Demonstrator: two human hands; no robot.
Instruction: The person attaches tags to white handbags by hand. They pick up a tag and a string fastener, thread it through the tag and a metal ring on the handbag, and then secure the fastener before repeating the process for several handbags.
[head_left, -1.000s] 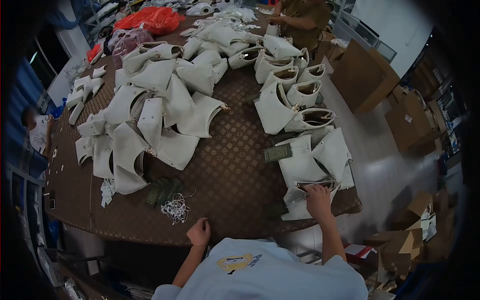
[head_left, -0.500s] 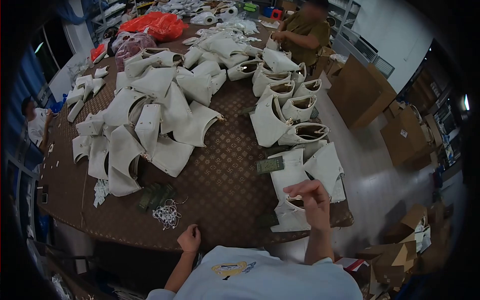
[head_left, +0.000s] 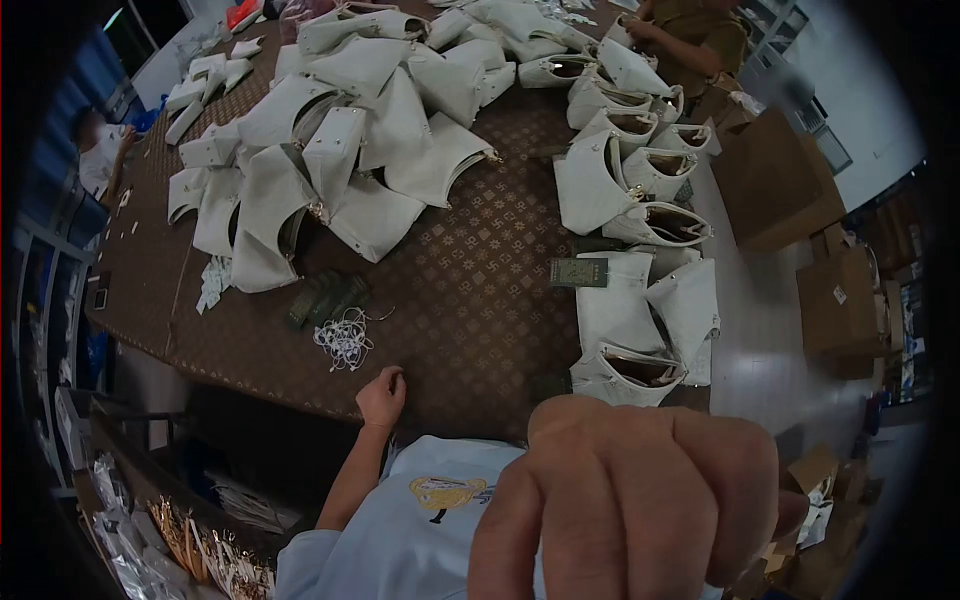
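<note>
My right hand (head_left: 630, 490) is very close to the camera at the lower right. Its fingers are bent and held together, and the tips run out of the picture, so anything in them is hidden. By the table's front edge, my left hand (head_left: 381, 397) is curled closed, and nothing shows in it. Just beyond it lies a tangle of white cords (head_left: 344, 340), beside some dark green cards (head_left: 325, 298). A white handbag (head_left: 628, 372) with its mouth open sits on the table past my right hand. Another dark green card (head_left: 579, 272) rests against a white bag (head_left: 612, 310).
A heap of white handbags (head_left: 355, 130) covers the table's left and back. More bags (head_left: 655, 170) stand along the right edge. A co-worker (head_left: 700, 35) handles a bag at the far right; another person (head_left: 100, 150) is at the left. Cardboard boxes (head_left: 780, 185) stand on the right.
My right hand has come from above the right-hand bags up close to the camera. The view has tilted down, so the table appears higher. My left hand stays curled by the table edge.
</note>
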